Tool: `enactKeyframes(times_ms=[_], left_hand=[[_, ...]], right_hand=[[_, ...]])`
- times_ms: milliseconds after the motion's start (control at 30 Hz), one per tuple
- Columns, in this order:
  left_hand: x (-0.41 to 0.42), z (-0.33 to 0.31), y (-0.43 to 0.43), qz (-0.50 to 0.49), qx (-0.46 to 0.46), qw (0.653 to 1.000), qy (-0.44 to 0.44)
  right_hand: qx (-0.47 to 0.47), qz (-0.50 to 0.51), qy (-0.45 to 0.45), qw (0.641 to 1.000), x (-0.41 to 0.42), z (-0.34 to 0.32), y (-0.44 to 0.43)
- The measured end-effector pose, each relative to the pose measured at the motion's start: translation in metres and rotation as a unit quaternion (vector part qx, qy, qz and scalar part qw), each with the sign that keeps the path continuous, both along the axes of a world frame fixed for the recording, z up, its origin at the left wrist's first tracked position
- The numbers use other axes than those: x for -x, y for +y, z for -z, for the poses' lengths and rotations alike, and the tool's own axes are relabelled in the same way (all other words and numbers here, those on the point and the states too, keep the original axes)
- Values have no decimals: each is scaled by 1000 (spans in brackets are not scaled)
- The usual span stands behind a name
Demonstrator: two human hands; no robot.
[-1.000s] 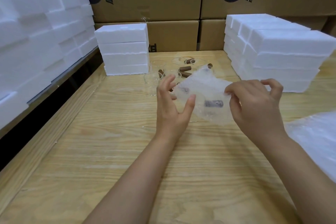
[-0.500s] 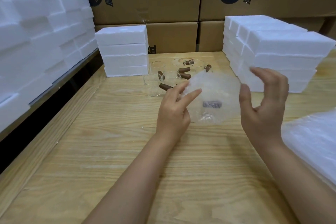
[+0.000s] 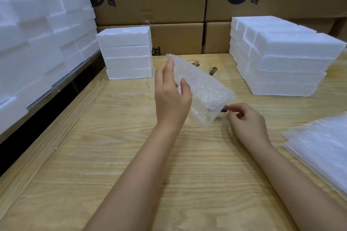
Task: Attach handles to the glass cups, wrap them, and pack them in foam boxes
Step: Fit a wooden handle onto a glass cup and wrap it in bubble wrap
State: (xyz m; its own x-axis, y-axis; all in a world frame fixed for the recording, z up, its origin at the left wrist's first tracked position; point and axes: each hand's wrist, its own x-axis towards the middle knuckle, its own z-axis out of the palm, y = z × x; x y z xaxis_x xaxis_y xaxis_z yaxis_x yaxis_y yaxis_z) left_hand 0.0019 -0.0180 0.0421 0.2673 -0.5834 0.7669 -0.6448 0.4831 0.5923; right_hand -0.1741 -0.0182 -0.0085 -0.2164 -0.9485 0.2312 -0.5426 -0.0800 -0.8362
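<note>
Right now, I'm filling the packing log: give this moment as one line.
stage: wrapping | left hand: holds bubble-wrapped cup | right hand: pinches protruding handle | boxing: not yet

Illegible dark print on cardboard boxes

Pale wooden table before a wall of printed cardboard cartons.

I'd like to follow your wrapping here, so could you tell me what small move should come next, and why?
Probably fold the loose wrap edge over the brown handle: the left hand grips the bubble-wrapped cup, while the right hand pinches the handle tip poking out.
</note>
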Motion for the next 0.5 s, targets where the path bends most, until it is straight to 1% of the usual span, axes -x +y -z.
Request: enactKeyframes(times_ms=[67,167,267,367,433,500], left_hand=[[2,-1,-1,-2,-1,1000,4],[4,4,-2,1,-12,999,-33],[3,9,-2,-1,-13,997,-77],[2,11,-3,3,-12,994,-105],[-1,11,-4,9,-10,993,-116],[-4,11,-5,16,-15,992,-123]], right_hand=[[-1,-50,3,999,-3,-1,-1],[25,-136,-12,990,-6,-5,1],[42,-153,0,987,-5,-2,2],[35,-187,-7,982,-3,0,4],[52,-214,-48,974,3,-4,7],[70,-249,-129,957,12,-13,13]])
